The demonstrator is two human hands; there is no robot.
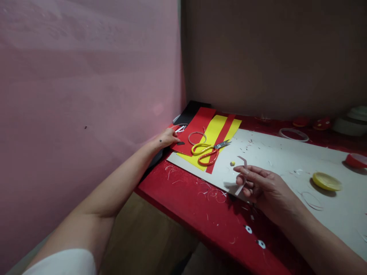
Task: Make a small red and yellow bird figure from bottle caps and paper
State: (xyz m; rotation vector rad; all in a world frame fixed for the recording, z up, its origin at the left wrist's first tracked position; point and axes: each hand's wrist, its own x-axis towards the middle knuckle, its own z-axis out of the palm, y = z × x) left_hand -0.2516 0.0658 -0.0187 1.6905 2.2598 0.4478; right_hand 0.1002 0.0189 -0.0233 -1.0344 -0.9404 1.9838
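Note:
My left hand (168,138) reaches to the far end of the table, its fingers apart over the red corrugated sheet (203,122). By its fingertips lies a small black piece (180,143); whether they touch, I cannot tell. White strips (180,129) lie just beyond. Over the white board, my right hand (262,187) pinches a thin pale paper strip (243,160), bent, with ends showing above and below the fingers. Between the hands, scissors (218,146) with one yellow and one red handle rest on a yellow corrugated sheet (216,124) and a red strip (226,130), blades parted.
The white board (258,147) lies on a red-covered table (189,202). A yellow dish-like piece (327,181) and a red one (356,160) sit at the right. Two paper eyes (261,244) lie near the front edge. Tape rings (294,134) and scraps are scattered about. A pink wall (114,76) borders the left.

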